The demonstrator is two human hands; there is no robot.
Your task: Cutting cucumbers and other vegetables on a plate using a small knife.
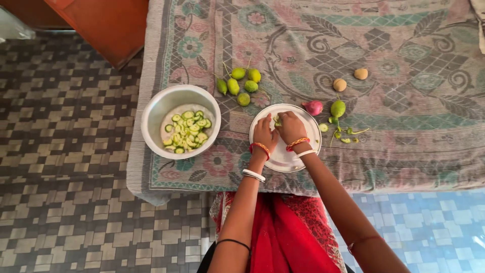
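Both my hands rest close together on a round steel plate (303, 121) on the patterned cloth. My left hand (264, 133) and my right hand (291, 127) pinch a small green vegetable piece (277, 121) at the plate's upper left. Whether a knife is in my right hand is hidden by the fingers. A steel bowl (151, 114) to the left holds several green vegetable slices (187, 131) in water. Several whole small green gourds (239, 81) lie above the plate.
A red onion (314, 107) and a green gourd (338, 108) lie right of the plate, with cut stem ends (348, 135) nearby. Two small potatoes (349, 79) lie farther back. The cloth's front edge (212, 189) hangs over tiled floor; a wooden door stands upper left.
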